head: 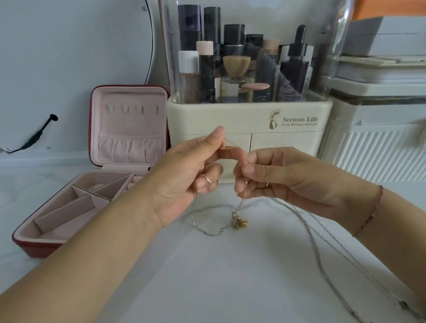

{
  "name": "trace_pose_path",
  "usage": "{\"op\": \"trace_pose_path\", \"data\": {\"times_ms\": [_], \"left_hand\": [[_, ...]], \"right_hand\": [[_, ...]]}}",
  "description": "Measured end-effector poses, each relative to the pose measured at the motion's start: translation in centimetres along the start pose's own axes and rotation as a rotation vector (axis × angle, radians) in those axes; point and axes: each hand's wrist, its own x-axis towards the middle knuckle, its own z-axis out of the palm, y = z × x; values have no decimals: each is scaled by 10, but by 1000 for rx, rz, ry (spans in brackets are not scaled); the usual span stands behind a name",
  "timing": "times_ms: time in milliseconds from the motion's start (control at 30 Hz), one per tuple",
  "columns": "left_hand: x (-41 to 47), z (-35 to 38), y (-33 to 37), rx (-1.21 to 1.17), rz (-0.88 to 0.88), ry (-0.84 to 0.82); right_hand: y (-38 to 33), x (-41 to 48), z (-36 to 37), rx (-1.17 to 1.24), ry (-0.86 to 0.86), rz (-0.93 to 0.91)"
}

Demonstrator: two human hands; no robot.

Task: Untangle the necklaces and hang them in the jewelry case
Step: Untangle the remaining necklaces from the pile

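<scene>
My left hand pinches a thin rose-gold chain between thumb and forefinger, raised above the white table. My right hand pinches the same tangle just to the right, fingers curled. From both hands fine chains hang down to a knot with small gold pendants resting on the table. A silver chain trails from the knot toward the lower right. The red jewelry case with pink lining stands open at the left, its upright lid showing a row of hooks and an elastic pocket.
A cream cosmetics organiser with bottles under a clear cover stands right behind my hands. White storage boxes fill the right side. A round mirror with a black cable leans at the back left.
</scene>
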Motion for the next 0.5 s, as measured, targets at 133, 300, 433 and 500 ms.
{"op": "trace_pose_path", "data": {"times_ms": [133, 300, 433, 500], "left_hand": [[-1, 0, 1, -11, -18, -4], [-1, -6, 4, 162, -33, 98], [-2, -7, 1, 409, -28, 103], [-2, -6, -3, 583, -7, 74]], "right_hand": [[-1, 0, -2, 35, 16, 8], [-6, -2, -6, 76, 114, -33], [-12, -4, -14, 110, 155, -77], [-14, -6, -16, 134, 146, -105]]}}
